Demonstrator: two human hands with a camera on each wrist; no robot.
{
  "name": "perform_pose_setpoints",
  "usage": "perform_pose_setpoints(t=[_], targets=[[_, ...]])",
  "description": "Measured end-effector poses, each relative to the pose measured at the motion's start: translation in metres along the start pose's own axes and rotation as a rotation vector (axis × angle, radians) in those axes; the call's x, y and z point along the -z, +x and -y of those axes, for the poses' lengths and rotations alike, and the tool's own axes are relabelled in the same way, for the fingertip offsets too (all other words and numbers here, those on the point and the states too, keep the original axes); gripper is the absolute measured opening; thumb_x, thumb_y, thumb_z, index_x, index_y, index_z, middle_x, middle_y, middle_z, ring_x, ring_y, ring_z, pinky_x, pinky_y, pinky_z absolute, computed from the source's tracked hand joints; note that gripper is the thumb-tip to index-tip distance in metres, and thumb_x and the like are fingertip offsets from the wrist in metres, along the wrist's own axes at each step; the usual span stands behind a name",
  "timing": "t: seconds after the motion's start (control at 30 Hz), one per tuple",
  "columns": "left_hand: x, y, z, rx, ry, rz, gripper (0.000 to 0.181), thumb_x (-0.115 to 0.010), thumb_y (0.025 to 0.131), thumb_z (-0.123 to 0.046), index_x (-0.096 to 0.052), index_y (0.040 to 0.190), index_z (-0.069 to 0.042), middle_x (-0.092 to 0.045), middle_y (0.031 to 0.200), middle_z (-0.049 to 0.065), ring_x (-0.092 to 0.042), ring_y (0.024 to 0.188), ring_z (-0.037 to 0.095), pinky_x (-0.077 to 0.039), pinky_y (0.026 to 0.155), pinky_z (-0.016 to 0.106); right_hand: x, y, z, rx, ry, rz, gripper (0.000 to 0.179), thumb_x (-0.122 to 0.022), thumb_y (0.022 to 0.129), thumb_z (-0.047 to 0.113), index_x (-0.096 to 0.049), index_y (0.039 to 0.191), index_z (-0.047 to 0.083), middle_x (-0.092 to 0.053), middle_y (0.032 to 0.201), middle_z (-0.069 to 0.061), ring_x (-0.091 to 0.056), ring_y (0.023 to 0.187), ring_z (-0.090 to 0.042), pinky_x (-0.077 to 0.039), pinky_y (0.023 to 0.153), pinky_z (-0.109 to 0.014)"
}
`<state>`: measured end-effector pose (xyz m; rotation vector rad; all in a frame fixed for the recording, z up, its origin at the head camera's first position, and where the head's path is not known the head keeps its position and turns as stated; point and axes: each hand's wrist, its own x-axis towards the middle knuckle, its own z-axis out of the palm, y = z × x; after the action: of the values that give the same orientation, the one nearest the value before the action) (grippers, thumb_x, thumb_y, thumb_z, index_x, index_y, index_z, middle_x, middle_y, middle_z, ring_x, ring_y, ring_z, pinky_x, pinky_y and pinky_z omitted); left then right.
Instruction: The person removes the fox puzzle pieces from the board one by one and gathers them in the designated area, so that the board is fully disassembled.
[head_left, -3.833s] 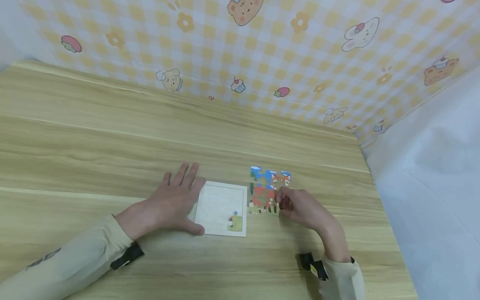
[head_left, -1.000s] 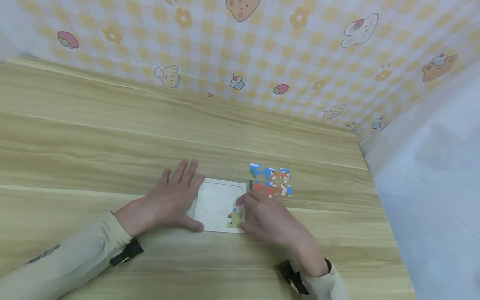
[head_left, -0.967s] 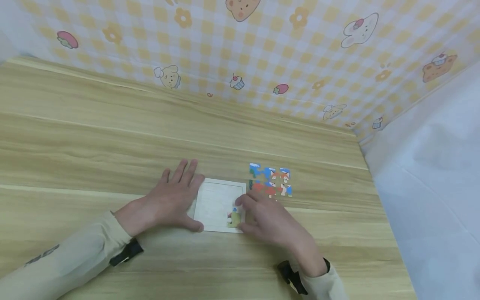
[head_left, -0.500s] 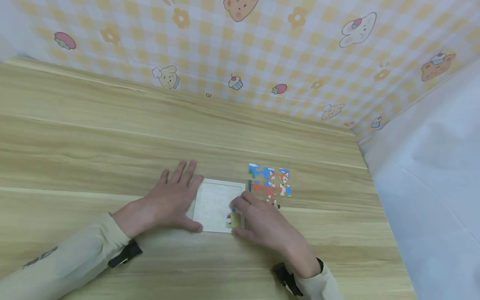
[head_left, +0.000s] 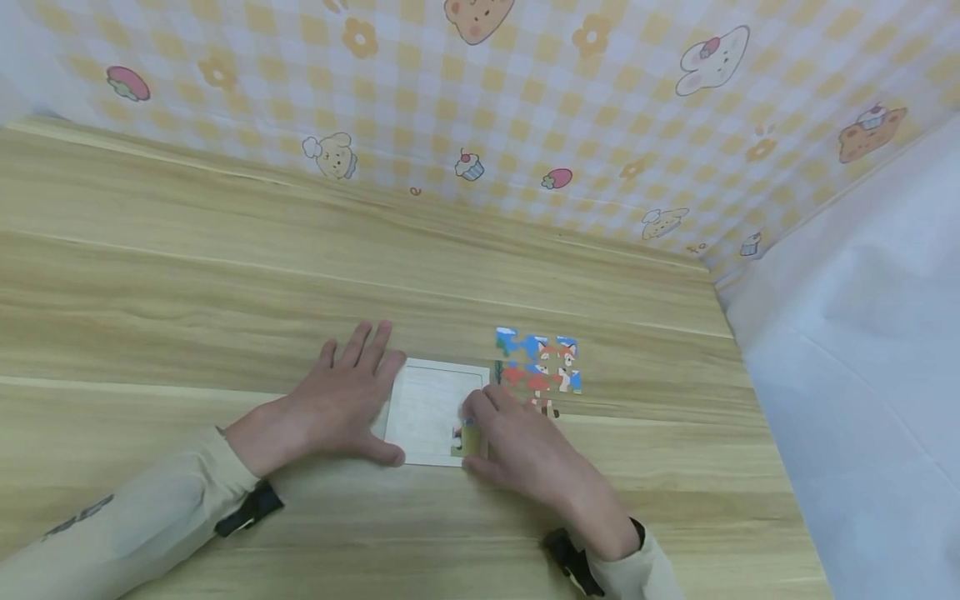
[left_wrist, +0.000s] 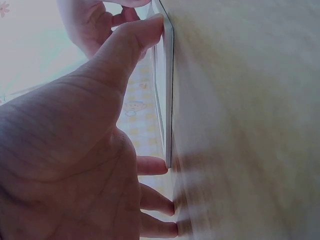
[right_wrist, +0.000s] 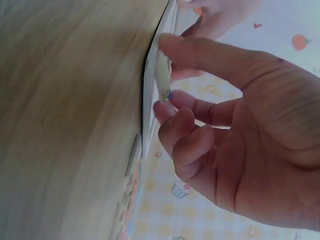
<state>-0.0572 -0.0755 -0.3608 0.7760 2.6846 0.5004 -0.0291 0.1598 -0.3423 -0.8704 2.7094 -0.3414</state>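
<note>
In the head view a shallow white square puzzle tray [head_left: 427, 408] lies on the wooden table. My left hand [head_left: 326, 412] is spread along its left side, thumb at the near corner and index finger at the far one. At the near right corner of the tray is a yellow-green puzzle piece [head_left: 470, 439], pinched between the thumb and fingertips of my right hand [head_left: 532, 446]. The right wrist view shows this puzzle piece [right_wrist: 163, 75] edge-on, close over the tray's rim. In the left wrist view my left thumb [left_wrist: 145, 32] presses the tray edge.
Several loose puzzle pieces [head_left: 537, 358], with foxes and blue sky printed on them, lie right of the tray; my right hand hides part of the group. A yellow checked cloth [head_left: 420, 100] stands behind the table, and white sheeting [head_left: 847, 350] is at the right.
My right hand has moved left from the loose pieces to the tray's near right corner, then slightly further in over the yellow-green piece. My left hand stays at the tray.
</note>
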Motion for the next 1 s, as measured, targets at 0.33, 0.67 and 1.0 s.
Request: perform_pose_setpoints(t=[0.33, 0.67, 1.0], targets=[[0.0, -0.001, 0.0, 0.004, -0.013, 0.002, 0.1, -0.077, 0.061, -0.058, -0.035, 0.131, 0.0, -0.01, 0.147, 0.033, -0.007, 0.134, 0.05, -0.014, 0.096, 0.071, 0.002, -0.003, 0.008, -0.048, 0.109, 0.021, 0.037, -0.073, 0.079, 0.009, -0.05, 0.108, 0.007, -0.052, 0.101, -0.002, -0.047, 0.076, -0.013, -0.045, 0.068, -0.021], [-0.002, 0.002, 0.0, -0.006, -0.002, 0.005, 0.101, -0.076, 0.061, -0.059, -0.035, 0.132, 0.0, -0.009, 0.147, 0.033, -0.007, 0.133, 0.051, -0.014, 0.096, 0.071, 0.004, -0.006, 0.006, -0.014, 0.093, -0.013, 0.035, -0.072, 0.077, 0.006, -0.053, 0.106, 0.004, -0.055, 0.099, -0.003, -0.048, 0.08, -0.013, -0.046, 0.068, -0.02], [-0.001, 0.0, -0.001, -0.03, -0.005, -0.021, 0.096, -0.077, 0.061, -0.058, -0.036, 0.127, 0.0, -0.012, 0.146, 0.034, -0.009, 0.133, 0.052, -0.016, 0.094, 0.072, 0.037, -0.028, -0.037, -0.044, 0.051, -0.113, 0.044, -0.076, 0.07, 0.009, -0.053, 0.107, 0.012, -0.054, 0.099, 0.003, -0.056, 0.084, -0.013, -0.047, 0.062, -0.024]])
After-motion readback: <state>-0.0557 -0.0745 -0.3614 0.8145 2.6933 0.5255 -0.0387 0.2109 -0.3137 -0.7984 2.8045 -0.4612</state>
